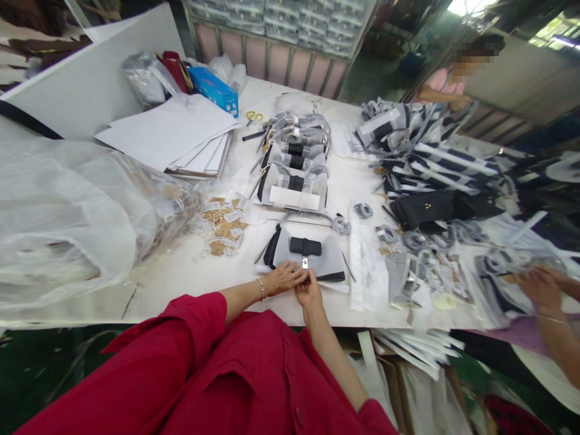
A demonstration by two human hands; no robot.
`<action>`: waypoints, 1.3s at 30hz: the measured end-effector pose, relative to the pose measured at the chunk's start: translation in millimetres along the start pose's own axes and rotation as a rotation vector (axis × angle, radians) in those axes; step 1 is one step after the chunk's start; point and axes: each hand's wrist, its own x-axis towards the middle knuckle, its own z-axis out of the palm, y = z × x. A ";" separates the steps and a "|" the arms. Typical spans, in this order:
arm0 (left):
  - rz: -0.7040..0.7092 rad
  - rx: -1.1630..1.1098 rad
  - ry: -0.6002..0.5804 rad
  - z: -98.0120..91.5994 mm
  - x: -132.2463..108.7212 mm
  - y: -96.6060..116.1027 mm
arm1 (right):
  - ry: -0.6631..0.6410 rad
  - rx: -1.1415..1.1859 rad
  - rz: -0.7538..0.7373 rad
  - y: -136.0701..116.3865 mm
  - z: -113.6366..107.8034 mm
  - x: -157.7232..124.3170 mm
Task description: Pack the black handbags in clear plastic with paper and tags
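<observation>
A handbag (284,244), grey over its body with black ends and a black flap, lies on the worktable in front of me. A small shiny metal clasp (305,263) hangs below its flap. My left hand (285,279) rests on the bag's near side, fingers stretched out toward the clasp. Just below the clasp, my right hand (310,293) has its fingers curled together at the bag's front; the exact part they grip is partly hidden. Beyond the bag stands a row of similar handbags (296,164), the nearest bearing a white paper strip (294,198).
Brown tags (224,226) and a big translucent plastic sheet (67,211) lie left. White sheets (172,130), a blue box (215,89) and yellow-handled scissors (254,116) are farther back. Black bags (428,205) pile up right, near a co-worker's hands (539,290). Another person (444,84) stands beyond.
</observation>
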 end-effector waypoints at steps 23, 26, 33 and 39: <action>-0.195 -0.028 -0.062 -56.6 25.3 -7.5 | -0.147 0.106 -0.091 -2.6 24.6 -16.0; -0.247 -0.060 -0.044 -53.5 33.7 -2.9 | -0.246 0.118 -0.047 -5.6 28.8 -21.4; -0.314 -0.174 -0.027 -56.8 35.0 -12.8 | -0.415 0.122 -0.058 -10.5 7.6 -31.1; -0.346 -0.364 -0.028 -88.3 33.8 -42.3 | -0.476 0.115 -0.049 -16.3 13.0 -31.9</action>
